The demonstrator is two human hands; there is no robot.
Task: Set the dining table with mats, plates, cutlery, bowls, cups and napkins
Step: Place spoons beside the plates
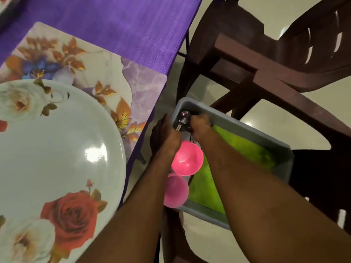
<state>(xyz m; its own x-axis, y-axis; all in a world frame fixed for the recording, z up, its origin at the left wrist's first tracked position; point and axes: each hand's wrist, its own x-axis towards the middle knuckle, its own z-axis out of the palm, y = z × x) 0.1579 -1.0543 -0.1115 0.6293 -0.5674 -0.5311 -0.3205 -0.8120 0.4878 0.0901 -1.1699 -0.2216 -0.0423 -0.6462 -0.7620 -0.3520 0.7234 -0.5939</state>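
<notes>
A floral mat [106, 73] lies on the purple table [133, 21] with a white rose-patterned plate [57, 149] on it. Beside the table a grey bin [283, 158] holds two pink bowls [187, 161], a green cloth [247, 147] and metal cutlery. My left hand [164, 133] holds the handle of a steel spoon [183, 117] at the bin's far end. My right hand [200, 126] reaches into the same corner, its fingers curled down among the cutlery; what it holds is hidden.
A dark brown plastic chair [266, 63] stands behind the bin, and another chair part [322, 186] supports it at the right. The glossy cream floor [284, 120] shows below. The table edge runs just left of the bin.
</notes>
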